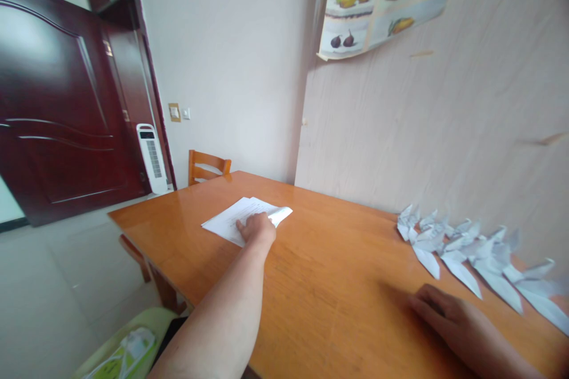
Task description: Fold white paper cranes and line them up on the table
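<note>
Orange-brown wood fills most of my view: a glossy table [338,260] pushed against a pale, wood-grain wall, with its far corner pointing towards the room. My left hand [256,228] is stretched far out across it and lies on the near edge of a small stack of white paper sheets [233,217]. The fingers are bent down onto the top sheet, and one corner of the paper curls up just beside my knuckles. From here I cannot tell whether I am pinching a sheet or only pressing on it. My right hand [444,311] lies loose and empty on the bare wood close to me, palm down and a little blurred. Just past its fingertips, but not touching them, a row of folded paper figures [466,251] runs along the wall side of the table, their pointed ends aimed towards me. Stack and row are well apart, and nothing lies on the wood between them. Beyond the table's far end stand a wooden chair [208,167], a white tower heater [152,157] and a dark red door [57,118]. A light switch [175,112] sits on the white wall, and a fruit poster [382,3] hangs above the folded figures. Down by the table's near left edge is something pale green [124,346].
</note>
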Demonstrator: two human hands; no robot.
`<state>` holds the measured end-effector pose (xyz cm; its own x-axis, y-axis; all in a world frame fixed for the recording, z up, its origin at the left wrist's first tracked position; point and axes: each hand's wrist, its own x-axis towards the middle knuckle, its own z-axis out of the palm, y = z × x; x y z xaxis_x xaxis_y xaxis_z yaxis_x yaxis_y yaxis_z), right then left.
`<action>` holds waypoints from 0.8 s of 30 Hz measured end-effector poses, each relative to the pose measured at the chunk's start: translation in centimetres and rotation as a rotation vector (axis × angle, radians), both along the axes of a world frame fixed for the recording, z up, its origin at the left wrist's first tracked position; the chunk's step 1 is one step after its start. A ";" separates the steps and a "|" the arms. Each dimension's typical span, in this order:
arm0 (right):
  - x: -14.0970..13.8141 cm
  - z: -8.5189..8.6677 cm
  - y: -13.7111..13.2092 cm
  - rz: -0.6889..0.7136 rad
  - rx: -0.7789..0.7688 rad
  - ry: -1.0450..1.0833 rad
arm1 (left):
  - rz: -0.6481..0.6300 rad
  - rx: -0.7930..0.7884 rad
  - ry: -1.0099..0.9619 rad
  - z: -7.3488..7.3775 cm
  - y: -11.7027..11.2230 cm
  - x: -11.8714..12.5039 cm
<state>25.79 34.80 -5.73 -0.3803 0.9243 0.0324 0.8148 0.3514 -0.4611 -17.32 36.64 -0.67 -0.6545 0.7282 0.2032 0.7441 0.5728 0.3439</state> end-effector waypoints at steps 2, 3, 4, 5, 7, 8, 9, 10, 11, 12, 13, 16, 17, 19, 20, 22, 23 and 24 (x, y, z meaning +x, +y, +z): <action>0.0 0.0 0.0 -0.004 -0.002 -0.005 | -0.010 0.016 0.006 0.2 -0.1 0.2; -0.1 0.0 0.0 -0.006 0.001 -0.005 | -0.018 0.028 0.011 0.4 -0.1 0.3; -0.1 0.1 0.0 -0.008 0.004 -0.002 | -0.031 0.042 0.016 0.6 -0.2 0.5; -0.2 0.2 0.0 -0.006 0.008 0.004 | -0.051 0.059 0.023 0.8 -0.3 0.7; -0.4 0.4 -0.1 0.003 0.009 0.019 | -0.108 0.099 0.037 1.3 -0.5 1.1; -0.4 0.5 -0.2 0.007 0.009 0.027 | -0.146 0.120 0.043 1.5 -0.6 1.3; -0.5 0.6 -0.3 0.010 0.009 0.032 | -0.189 0.141 0.049 1.8 -0.7 1.6; -0.6 0.8 -0.4 0.011 0.011 0.037 | -0.236 0.161 0.055 2.0 -0.8 1.9; -0.7 0.9 -0.5 0.010 0.018 0.043 | -0.285 0.179 0.060 2.2 -1.0 2.3; -0.8 1.1 -0.6 0.006 0.027 0.051 | -0.335 0.195 0.065 2.4 -1.1 2.6; -0.9 1.3 -0.8 0.000 0.041 0.062 | -0.388 0.211 0.069 2.6 -1.2 3.0; -1.2 1.8 -1.1 -0.024 0.089 0.093 | -0.555 0.250 0.073 2.9 -1.5 4.5; -1.3 1.9 -1.2 -0.029 0.101 0.099 | -0.612 0.258 0.070 2.9 -1.6 5.0; -1.4 2.1 -1.2 -0.036 0.120 0.099 | -0.716 0.265 0.059 3.0 -1.9 6.0; -1.5 2.1 -1.2 -0.041 0.131 0.099 | -0.760 0.267 0.049 3.0 -2.1 6.5; -1.6 2.2 -1.2 -0.060 0.178 0.117 | -0.848 0.263 0.019 3.0 -2.6 7.5; -1.7 2.2 -1.3 -0.071 0.217 0.137 | -0.921 0.251 -0.027 3.0 -2.9 8.1; -1.8 2.2 -1.3 -0.079 0.263 0.159 | -0.990 0.227 -0.072 3.0 -3.2 8.6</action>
<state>24.03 33.47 -3.51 -0.2784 0.9028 0.3277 0.7696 0.4138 -0.4863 -8.74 33.42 2.36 0.2053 0.8987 0.3877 0.8217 -0.3734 0.4305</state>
